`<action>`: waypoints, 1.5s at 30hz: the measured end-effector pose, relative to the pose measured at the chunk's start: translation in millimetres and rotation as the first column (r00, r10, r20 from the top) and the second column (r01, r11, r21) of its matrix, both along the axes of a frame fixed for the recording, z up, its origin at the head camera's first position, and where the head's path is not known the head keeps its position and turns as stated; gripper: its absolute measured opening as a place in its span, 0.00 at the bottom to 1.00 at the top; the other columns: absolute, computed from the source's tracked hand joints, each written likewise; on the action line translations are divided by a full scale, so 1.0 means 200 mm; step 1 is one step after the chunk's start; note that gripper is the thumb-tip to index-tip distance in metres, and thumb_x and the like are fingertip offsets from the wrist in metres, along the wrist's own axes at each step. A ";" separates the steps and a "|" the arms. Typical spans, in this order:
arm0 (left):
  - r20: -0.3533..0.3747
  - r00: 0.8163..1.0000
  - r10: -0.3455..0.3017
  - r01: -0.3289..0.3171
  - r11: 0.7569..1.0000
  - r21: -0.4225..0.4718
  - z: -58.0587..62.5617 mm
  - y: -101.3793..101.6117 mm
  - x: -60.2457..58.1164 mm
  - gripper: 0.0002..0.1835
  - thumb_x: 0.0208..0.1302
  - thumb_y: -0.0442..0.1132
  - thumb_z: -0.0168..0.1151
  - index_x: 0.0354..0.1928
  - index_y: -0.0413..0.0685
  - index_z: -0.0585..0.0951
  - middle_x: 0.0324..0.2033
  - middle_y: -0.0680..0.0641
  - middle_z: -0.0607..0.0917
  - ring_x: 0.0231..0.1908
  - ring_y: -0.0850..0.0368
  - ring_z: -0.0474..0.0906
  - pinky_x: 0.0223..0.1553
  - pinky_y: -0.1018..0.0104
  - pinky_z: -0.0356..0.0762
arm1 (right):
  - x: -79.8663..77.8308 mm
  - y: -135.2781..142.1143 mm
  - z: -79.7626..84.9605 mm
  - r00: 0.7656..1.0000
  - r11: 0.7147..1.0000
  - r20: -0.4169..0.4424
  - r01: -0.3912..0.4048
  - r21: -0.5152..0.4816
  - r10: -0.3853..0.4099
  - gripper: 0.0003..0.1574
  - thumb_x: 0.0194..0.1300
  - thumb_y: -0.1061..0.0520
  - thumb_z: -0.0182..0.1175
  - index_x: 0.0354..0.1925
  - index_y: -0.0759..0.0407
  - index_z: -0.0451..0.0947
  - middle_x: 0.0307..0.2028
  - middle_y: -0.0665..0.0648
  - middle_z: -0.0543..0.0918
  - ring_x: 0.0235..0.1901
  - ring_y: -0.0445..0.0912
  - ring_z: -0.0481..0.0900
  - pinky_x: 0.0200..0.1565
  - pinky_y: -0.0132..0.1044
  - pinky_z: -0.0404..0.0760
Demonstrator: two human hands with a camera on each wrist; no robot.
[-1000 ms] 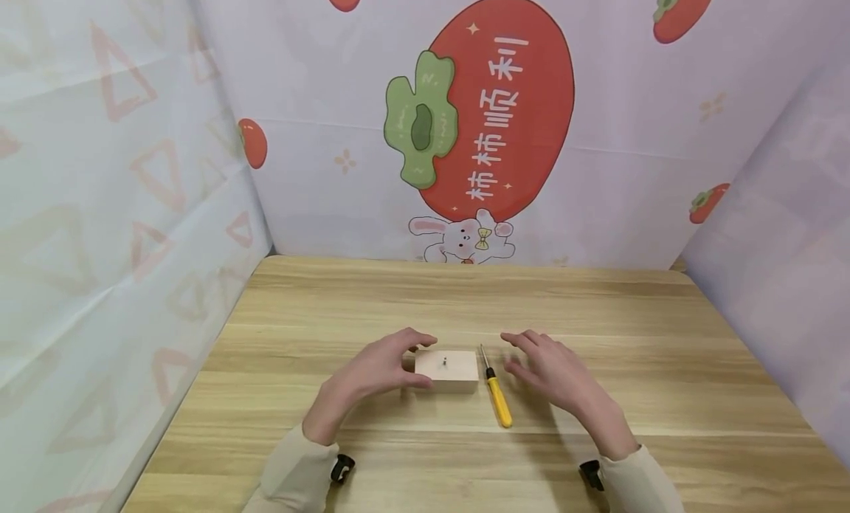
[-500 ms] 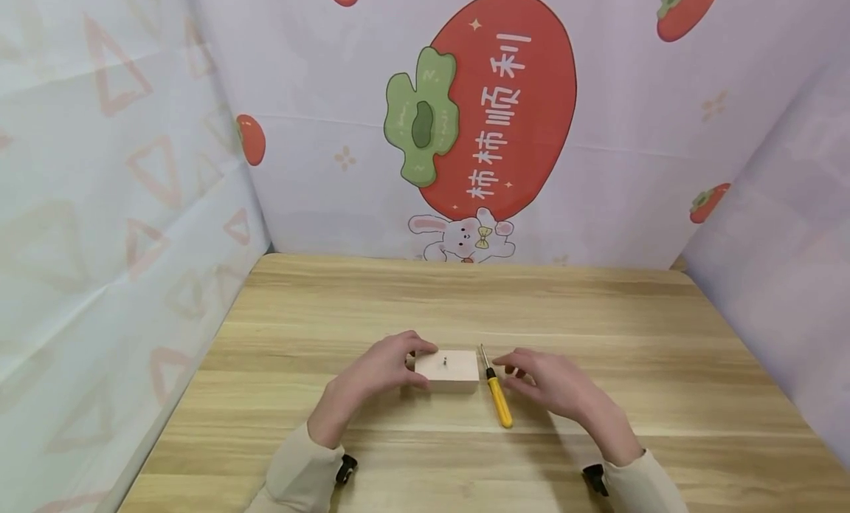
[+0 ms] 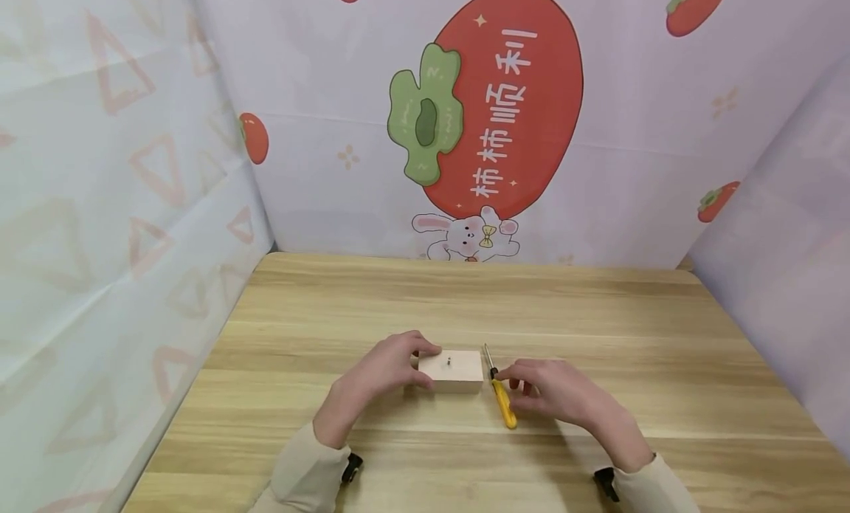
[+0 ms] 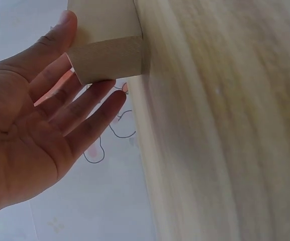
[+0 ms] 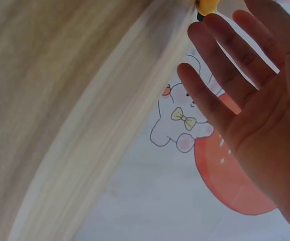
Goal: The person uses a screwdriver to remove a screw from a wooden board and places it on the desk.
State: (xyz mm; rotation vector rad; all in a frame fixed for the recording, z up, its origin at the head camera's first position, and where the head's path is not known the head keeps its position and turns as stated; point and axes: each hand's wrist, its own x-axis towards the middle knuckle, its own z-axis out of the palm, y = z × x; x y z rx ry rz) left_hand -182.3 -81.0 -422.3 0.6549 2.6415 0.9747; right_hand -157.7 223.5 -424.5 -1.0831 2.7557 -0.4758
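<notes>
A pale wooden block (image 3: 458, 384) lies on the table, with a small metal screw (image 3: 448, 362) standing in its top. My left hand (image 3: 381, 365) holds the block's left end, thumb on the near side and fingers on the far side; the left wrist view shows thumb and fingertips at the block (image 4: 107, 57). Just right of the block lies a screwdriver (image 3: 503, 404) with a yellow handle and dark collar. My right hand (image 3: 558, 390) is at its handle, index fingertip over the handle's upper part and thumb beside it. Its fingers look fairly straight in the right wrist view, near the yellow handle (image 5: 207, 6).
The wood-grain table (image 3: 332, 299) runs back to a white cloth backdrop (image 3: 319, 195) printed with persimmons and a rabbit. Cloth walls (image 3: 126, 277) also stand at the left and right sides.
My right hand has come down and leftward to the screwdriver's handle. My left fingers have closed in on the block's left end. Block and screwdriver lie as before.
</notes>
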 end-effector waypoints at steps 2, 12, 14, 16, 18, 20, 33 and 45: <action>0.000 1.000 0.005 -0.005 1.000 -0.006 0.00 0.01 0.00 0.28 0.50 0.41 0.78 0.57 0.47 0.84 0.47 0.49 0.84 0.44 0.57 0.77 0.49 0.59 0.74 | 0.01 -0.01 0.00 0.999 1.000 0.033 0.003 0.015 -0.004 0.25 0.58 0.48 0.72 0.55 0.46 0.83 0.36 0.40 0.81 0.31 0.33 0.76 0.33 0.27 0.75; 0.000 1.000 0.030 -0.030 0.999 -0.015 0.01 0.02 0.01 0.29 0.46 0.40 0.80 0.55 0.46 0.85 0.43 0.51 0.85 0.40 0.57 0.75 0.44 0.62 0.73 | 0.03 -0.04 -0.02 0.998 0.992 0.062 0.009 0.124 -0.016 0.28 0.52 0.39 0.74 0.51 0.41 0.83 0.34 0.40 0.73 0.27 0.32 0.66 0.29 0.28 0.66; -0.001 0.999 0.035 -0.035 0.999 -0.015 0.01 0.02 0.01 0.29 0.46 0.40 0.80 0.55 0.46 0.85 0.43 0.52 0.85 0.40 0.57 0.75 0.43 0.62 0.73 | 0.03 -0.05 -0.02 0.998 0.992 0.061 0.005 0.125 -0.013 0.27 0.52 0.40 0.74 0.50 0.42 0.84 0.33 0.40 0.72 0.27 0.32 0.66 0.30 0.28 0.66; 0.002 0.999 0.039 -0.039 0.999 -0.013 0.01 0.02 0.01 0.29 0.46 0.40 0.80 0.55 0.46 0.85 0.43 0.51 0.85 0.39 0.57 0.74 0.43 0.63 0.73 | 0.03 -0.05 -0.02 0.997 0.992 0.075 0.005 0.128 -0.015 0.26 0.53 0.41 0.74 0.50 0.43 0.84 0.32 0.39 0.72 0.28 0.32 0.66 0.31 0.29 0.66; 0.003 0.999 0.039 -0.039 0.999 -0.011 0.01 0.02 0.01 0.29 0.46 0.40 0.80 0.55 0.46 0.85 0.43 0.51 0.85 0.39 0.57 0.74 0.43 0.63 0.73 | 0.03 -0.06 -0.02 0.995 0.992 0.094 0.008 0.126 -0.020 0.25 0.53 0.42 0.74 0.50 0.43 0.84 0.32 0.39 0.73 0.29 0.33 0.68 0.32 0.29 0.67; 0.005 0.999 0.038 -0.038 0.999 -0.010 0.01 0.02 0.01 0.29 0.46 0.39 0.80 0.55 0.46 0.85 0.43 0.51 0.85 0.39 0.57 0.74 0.42 0.63 0.73 | 0.03 -0.06 -0.02 0.993 0.992 0.113 0.013 0.127 -0.027 0.25 0.53 0.42 0.74 0.50 0.44 0.84 0.32 0.39 0.73 0.30 0.33 0.69 0.32 0.29 0.67; 0.018 0.999 0.039 -0.039 0.999 -0.004 0.01 0.02 0.02 0.29 0.47 0.39 0.80 0.55 0.46 0.85 0.44 0.51 0.85 0.40 0.57 0.74 0.43 0.61 0.73 | 0.04 -0.05 -0.02 0.988 0.995 0.148 0.041 0.091 -0.054 0.28 0.51 0.48 0.76 0.51 0.49 0.82 0.34 0.40 0.75 0.31 0.34 0.71 0.34 0.29 0.71; 0.044 0.998 0.042 -0.044 0.998 0.039 -0.01 0.01 -0.01 0.31 0.46 0.40 0.81 0.56 0.48 0.84 0.42 0.53 0.83 0.42 0.57 0.75 0.44 0.62 0.73 | 0.02 -0.04 0.00 0.988 0.996 -0.139 -0.074 -0.046 0.067 0.12 0.61 0.58 0.68 0.45 0.50 0.83 0.36 0.40 0.79 0.27 0.33 0.74 0.30 0.25 0.73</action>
